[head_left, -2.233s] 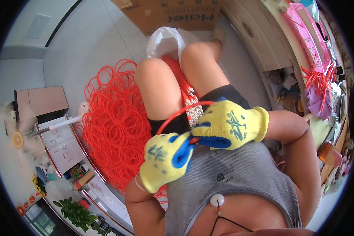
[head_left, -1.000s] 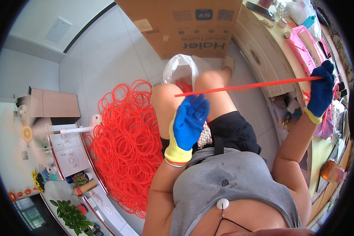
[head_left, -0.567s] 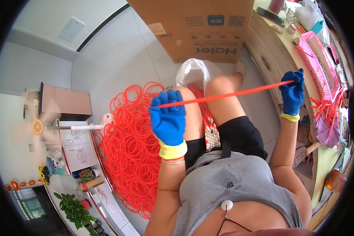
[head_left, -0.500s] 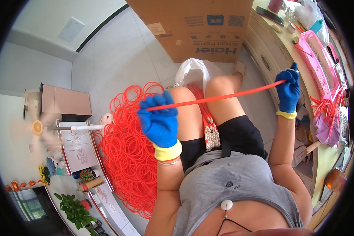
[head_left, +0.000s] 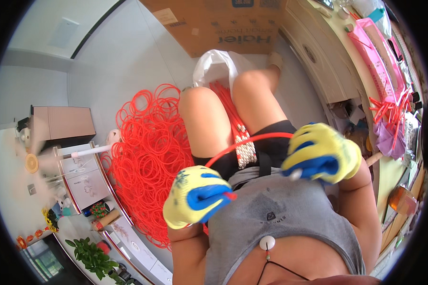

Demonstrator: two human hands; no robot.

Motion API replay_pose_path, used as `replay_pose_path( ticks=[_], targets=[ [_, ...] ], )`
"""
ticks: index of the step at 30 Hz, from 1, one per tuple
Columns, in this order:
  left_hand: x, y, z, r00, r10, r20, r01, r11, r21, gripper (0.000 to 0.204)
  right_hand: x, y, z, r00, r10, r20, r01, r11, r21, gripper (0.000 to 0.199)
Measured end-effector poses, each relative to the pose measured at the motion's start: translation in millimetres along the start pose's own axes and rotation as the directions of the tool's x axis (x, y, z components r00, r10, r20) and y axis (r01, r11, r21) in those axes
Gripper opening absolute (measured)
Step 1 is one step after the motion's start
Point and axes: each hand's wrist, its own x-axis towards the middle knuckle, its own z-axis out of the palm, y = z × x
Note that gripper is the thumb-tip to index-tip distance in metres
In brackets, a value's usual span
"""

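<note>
A thin red tube (head_left: 252, 138) bows upward between my two gloved hands, above my lap. My left hand (head_left: 197, 197), in a yellow and blue glove, is closed round one end, and a short red tip pokes out beside the thumb. My right hand (head_left: 321, 154), gloved alike, is closed round the other end; a small whitish tip shows by its thumb, its kind too small to tell. Between my thighs lies a bundle of red tubes with whitish end pieces (head_left: 245, 154). A large heap of red tube loops (head_left: 150, 161) lies on the floor to my left.
A white plastic bag (head_left: 214, 66) stands by my knees, before a cardboard box (head_left: 209, 28). On the right-hand counter are a pink basket (head_left: 373, 59), loose red tube pieces (head_left: 390, 111), a purple cloth (head_left: 389, 138) and an amber jar (head_left: 404, 200). A fan (head_left: 32, 163) stands at left.
Both hands have come in toward my chest and turned, showing the gloves' yellow sides. The tube, stretched nearly straight before, now bends in an arc. The view has shifted slightly.
</note>
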Motion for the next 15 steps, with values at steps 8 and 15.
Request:
replay_pose_path(
  ticks=[8, 15],
  targets=[
    [1, 1, 36, 0.993, -0.024, -0.115, 0.065, 0.926, 0.373, 0.02, 17, -5, 60, 0.997, 0.077, 0.032, -0.055, 0.898, -0.436, 0.035],
    [-2, -2, 43, 0.993, -0.073, -0.095, 0.107, 0.9, 0.422, 0.02, 1, 9, 82, 0.996, 0.074, 0.053, -0.036, 0.856, -0.515, 0.05]
  ],
)
